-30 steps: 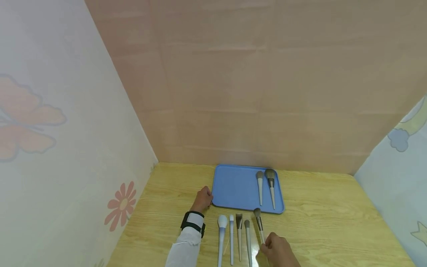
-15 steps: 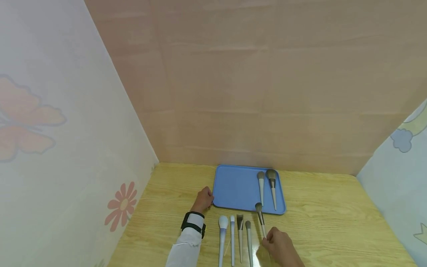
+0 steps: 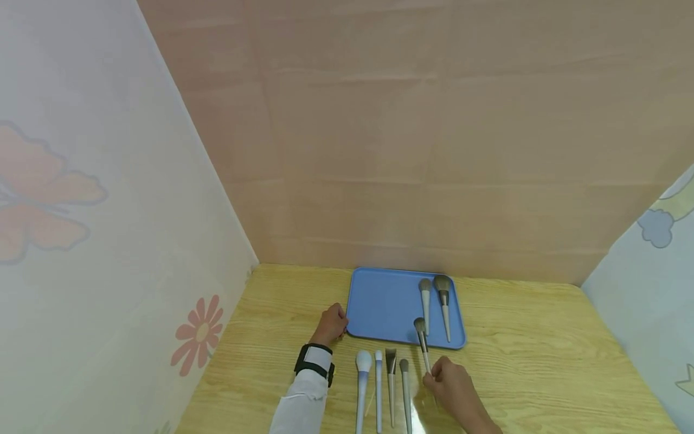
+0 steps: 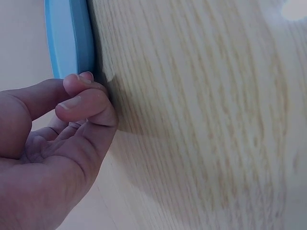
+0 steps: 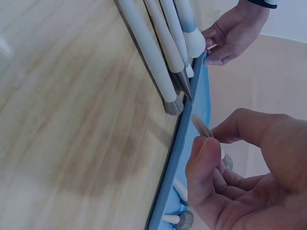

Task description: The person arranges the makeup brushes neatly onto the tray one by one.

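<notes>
Pinched by the handle in my right hand (image 3: 452, 386) is a makeup brush (image 3: 421, 335), its dark bristle head over the front edge of the blue tray (image 3: 379, 307). The right wrist view shows its pale handle (image 5: 201, 125) between thumb and index finger. My left hand (image 3: 329, 324) grips the tray's left edge near the front corner, thumb and curled fingers at the rim in the left wrist view. On the right part of the tray lie a smaller makeup brush (image 3: 425, 301) and a larger, fluffy one (image 3: 444, 308), side by side, bristles away from me.
In front of the tray several brushes lie in a row: a white-headed brush (image 3: 362, 383), a thin brush (image 3: 378, 386), a flat dark-bristled brush (image 3: 391, 374) and a grey-headed brush (image 3: 405, 392). A tan paper backdrop (image 3: 347, 150) rises behind the wooden table (image 3: 531, 349).
My right hand has moved the held brush forward and up, from in front of the tray to over its front edge. The left hand stays at the tray's edge.
</notes>
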### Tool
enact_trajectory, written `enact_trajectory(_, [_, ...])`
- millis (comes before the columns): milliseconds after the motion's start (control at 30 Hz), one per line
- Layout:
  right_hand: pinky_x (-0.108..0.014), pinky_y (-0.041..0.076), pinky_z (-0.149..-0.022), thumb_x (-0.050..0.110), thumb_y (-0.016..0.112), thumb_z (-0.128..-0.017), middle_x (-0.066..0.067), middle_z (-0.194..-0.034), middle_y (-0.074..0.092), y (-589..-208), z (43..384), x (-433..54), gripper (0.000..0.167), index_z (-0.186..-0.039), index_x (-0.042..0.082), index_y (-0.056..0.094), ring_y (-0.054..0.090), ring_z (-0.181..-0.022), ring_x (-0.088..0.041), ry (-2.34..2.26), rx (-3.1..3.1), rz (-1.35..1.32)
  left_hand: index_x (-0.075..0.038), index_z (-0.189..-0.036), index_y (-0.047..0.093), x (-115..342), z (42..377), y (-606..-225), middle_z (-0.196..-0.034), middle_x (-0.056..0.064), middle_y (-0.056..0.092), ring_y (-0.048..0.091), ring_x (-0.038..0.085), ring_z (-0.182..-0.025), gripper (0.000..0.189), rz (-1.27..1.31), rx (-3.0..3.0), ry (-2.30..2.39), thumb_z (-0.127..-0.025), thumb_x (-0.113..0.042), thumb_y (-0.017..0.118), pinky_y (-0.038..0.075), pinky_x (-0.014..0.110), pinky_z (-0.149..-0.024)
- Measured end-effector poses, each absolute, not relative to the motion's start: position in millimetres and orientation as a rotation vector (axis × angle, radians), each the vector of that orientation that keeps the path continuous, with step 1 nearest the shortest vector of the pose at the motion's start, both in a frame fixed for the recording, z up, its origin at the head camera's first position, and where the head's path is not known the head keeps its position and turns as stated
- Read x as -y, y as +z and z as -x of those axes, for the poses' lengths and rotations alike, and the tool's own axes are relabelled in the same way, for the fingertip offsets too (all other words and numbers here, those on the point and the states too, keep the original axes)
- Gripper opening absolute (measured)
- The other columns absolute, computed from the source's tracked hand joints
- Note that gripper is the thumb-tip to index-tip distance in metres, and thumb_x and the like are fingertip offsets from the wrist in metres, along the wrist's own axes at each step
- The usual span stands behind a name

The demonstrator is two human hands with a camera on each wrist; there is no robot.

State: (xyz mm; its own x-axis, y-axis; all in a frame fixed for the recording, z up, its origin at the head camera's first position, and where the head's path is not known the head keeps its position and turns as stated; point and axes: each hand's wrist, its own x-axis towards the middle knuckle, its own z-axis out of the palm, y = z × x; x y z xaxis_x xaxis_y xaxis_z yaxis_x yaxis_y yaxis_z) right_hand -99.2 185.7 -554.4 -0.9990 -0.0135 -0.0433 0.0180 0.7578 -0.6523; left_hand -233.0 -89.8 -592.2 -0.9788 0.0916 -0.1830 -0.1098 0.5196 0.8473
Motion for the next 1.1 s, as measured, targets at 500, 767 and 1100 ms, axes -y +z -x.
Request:
enact_trajectory(500, [-0.023,0.036,-0.046,0.009,0.065,-0.085,0.001,-0.062,0.054,-546.4,115.7,-180.7,0.011,-0.081,0.003,0.057,0.044,-0.050,-0.009,-1.078,-2.898,-0.036,-0.003,-0.084,0.049,88.9,234.7,-593.2,-0.061,0.006,0.055,0.050,0.015,-0.049,0.014,0.025,-2.575,1.431,-0.094,0.002,0.057,0.037,0.024,-0.046])
enact_trajectory(767, [-0.023,0.038,-0.045,0.010,0.066,-0.087,-0.002,-0.067,0.057,-543.5,121.7,-182.0,0.014,-0.086,-0.001,0.057,0.047,-0.051,-0.010,-1.094,-2.899,-0.011,-0.002,-0.084,0.050,90.0,233.6,-591.3,-0.061,0.008,0.057,0.050,0.015,-0.049,0.013,0.027,-2.565,1.444,-0.094,0.002,0.056,0.038,0.023,-0.045])
enact_trajectory(1100, [-0.021,0.035,-0.044,0.009,0.065,-0.086,-0.002,-0.064,0.056,-539.5,137.0,-181.7,0.012,-0.085,0.000,0.057,0.046,-0.050,-0.009,-1.107,-2.938,0.019,0.001,-0.088,0.051,88.9,232.1,-588.9,-0.064,0.013,0.060,0.052,0.017,-0.050,0.010,0.049,-2.538,1.472,-0.096,0.000,0.056,0.038,0.024,-0.045])
